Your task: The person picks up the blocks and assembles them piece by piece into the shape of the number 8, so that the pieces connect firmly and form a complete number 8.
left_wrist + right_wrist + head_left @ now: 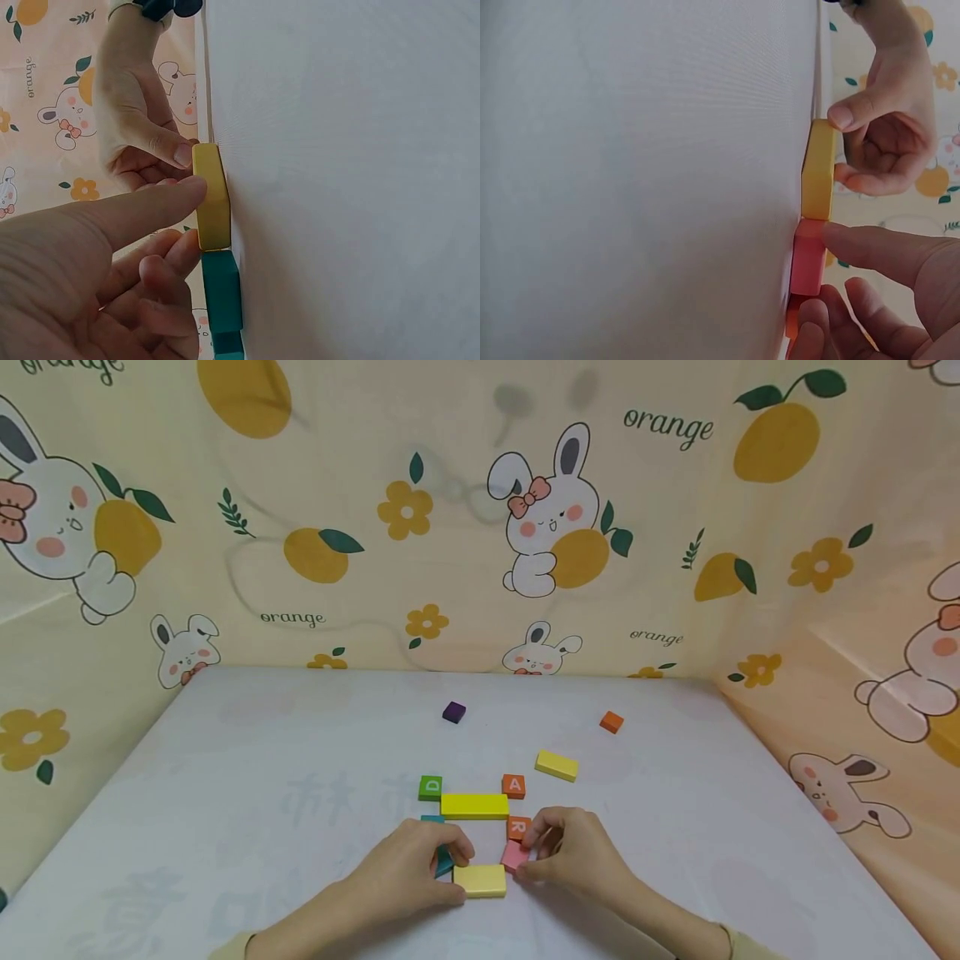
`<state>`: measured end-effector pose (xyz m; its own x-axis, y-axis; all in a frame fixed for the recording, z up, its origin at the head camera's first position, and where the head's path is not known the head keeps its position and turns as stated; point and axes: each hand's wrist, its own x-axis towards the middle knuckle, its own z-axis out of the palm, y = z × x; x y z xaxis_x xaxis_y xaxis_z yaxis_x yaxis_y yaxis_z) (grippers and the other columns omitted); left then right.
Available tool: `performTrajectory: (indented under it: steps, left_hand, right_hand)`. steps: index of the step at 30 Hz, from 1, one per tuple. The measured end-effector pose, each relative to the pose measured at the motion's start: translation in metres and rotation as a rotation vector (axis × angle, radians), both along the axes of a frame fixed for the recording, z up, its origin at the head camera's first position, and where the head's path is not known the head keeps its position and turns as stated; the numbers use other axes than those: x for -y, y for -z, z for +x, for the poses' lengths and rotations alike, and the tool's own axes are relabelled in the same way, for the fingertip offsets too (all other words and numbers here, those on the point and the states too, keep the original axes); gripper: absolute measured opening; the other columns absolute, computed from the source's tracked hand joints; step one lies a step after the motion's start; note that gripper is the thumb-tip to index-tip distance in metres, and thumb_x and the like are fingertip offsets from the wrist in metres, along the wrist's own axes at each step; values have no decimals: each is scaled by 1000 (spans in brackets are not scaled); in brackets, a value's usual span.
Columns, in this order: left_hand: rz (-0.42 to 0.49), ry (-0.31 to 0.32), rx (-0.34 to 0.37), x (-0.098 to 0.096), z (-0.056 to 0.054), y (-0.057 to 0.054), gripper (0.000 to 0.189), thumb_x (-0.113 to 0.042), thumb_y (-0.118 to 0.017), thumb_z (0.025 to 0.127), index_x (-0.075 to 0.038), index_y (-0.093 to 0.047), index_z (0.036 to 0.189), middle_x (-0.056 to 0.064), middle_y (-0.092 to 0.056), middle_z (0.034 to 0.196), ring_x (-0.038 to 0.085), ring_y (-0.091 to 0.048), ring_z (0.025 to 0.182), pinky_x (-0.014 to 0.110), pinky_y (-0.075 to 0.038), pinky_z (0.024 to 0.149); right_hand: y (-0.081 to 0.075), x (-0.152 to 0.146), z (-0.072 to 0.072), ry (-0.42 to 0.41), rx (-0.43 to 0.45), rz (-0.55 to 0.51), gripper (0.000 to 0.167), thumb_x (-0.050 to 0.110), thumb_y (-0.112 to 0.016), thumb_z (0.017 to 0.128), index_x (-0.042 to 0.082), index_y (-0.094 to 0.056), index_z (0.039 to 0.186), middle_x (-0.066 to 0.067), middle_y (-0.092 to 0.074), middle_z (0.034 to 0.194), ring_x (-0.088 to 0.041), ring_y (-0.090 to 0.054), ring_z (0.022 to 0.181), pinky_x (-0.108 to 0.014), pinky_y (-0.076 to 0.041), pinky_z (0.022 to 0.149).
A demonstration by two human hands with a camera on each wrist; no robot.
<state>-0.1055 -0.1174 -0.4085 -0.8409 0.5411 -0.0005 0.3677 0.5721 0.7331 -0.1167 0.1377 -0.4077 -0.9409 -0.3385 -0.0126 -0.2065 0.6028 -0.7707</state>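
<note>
From here I see the pink block (514,857) sitting slightly askew at the pale yellow block's (480,882) right end, on the near side of the orange R block (518,827). The right hand (576,853) pinches the pink one; the left hand (405,867) pinches the pale yellow. Looks like lining-up; next seems to want a gentle straightening nudge, sparing the teal blocks (444,861) opposite.

A cream backdrop (457,585) printed with rabbits (534,568), oranges (777,442) and yellow flowers (821,565) encloses the white bench (300,718) behind and at both sides. Soft shadows (513,400) mark its upper part.
</note>
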Motion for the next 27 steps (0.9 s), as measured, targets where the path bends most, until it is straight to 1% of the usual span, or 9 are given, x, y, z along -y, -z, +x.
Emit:
performTrajectory:
  steps: [6, 9, 12, 13, 17, 19, 21, 24, 27]
  left_hand:
    - [7, -7, 4, 0, 1, -1, 28, -21, -88, 73, -20, -71, 95, -17, -61, 82, 8, -54, 74, 25, -46, 71]
    - [8, -19, 22, 1, 0, -3, 28, -25, -87, 75, -19, -71, 97, -16, -61, 83, 8, -53, 71, 24, -46, 67]
    - [23, -36, 10, 8, -6, -8, 30, -29, -86, 77, -17, -71, 101, -13, -64, 87, 10, -52, 66, 24, -45, 60]
    - [31, -48, -9, 12, -10, -10, 30, -29, -85, 79, -16, -71, 103, -12, -65, 89, 10, -51, 64, 24, -45, 58]
    - [82, -129, -121, 33, -32, -18, 29, -20, -84, 80, -13, -71, 105, -4, -69, 95, 14, -52, 64, 24, -44, 53]
    - [106, -171, -176, 43, -46, -20, 29, -15, -84, 80, -12, -70, 106, -1, -69, 96, 14, -53, 66, 25, -45, 55]
    - [117, -197, -198, 52, -62, -19, 31, -13, -84, 79, -12, -69, 107, 1, -69, 97, 15, -54, 67, 25, -46, 55]
    - [125, -191, -185, 61, -82, -14, 36, -12, -84, 79, -9, -68, 111, 4, -69, 102, 16, -56, 70, 27, -48, 56]
    - [122, -167, -124, 65, -96, -7, 42, -14, -86, 77, -9, -67, 115, 5, -68, 107, 19, -58, 75, 29, -50, 57]
  right_hand:
    - [0, 0, 0, -4, -2, -1, 29, 12, -93, 65, 14, -67, 79, 2, -59, 68, -16, -54, 61, -25, -46, 52]
    - [0, 0, 0, -8, 0, -9, 29, 11, -92, 66, 13, -67, 80, 2, -60, 69, -16, -55, 61, -25, -47, 53]
    - [0, 0, 1, -4, 7, -18, 28, 10, -91, 66, 13, -67, 80, 1, -60, 68, -17, -55, 61, -26, -47, 53]
    - [1, 0, 2, -2, 7, -18, 28, 11, -92, 66, 12, -67, 80, 2, -60, 68, -17, -55, 62, -26, -47, 53]
    - [2, 1, 2, 3, 7, -15, 28, 12, -92, 67, 13, -67, 80, 2, -59, 69, -17, -55, 62, -26, -47, 53]
    - [2, 2, 3, 3, -2, -13, 28, 12, -92, 66, 14, -67, 80, 2, -59, 69, -17, -55, 62, -25, -47, 53]
    - [2, 2, 3, 5, -10, -11, 28, 11, -92, 66, 14, -67, 79, 2, -59, 69, -17, -55, 62, -25, -47, 53]
    - [2, 1, 3, 6, -13, -14, 28, 10, -92, 66, 14, -68, 79, 2, -59, 69, -17, -55, 62, -25, -46, 52]
    - [2, 1, 4, 8, -10, -14, 28, 11, -92, 66, 14, -67, 79, 2, -59, 69, -17, -54, 62, -25, -46, 53]
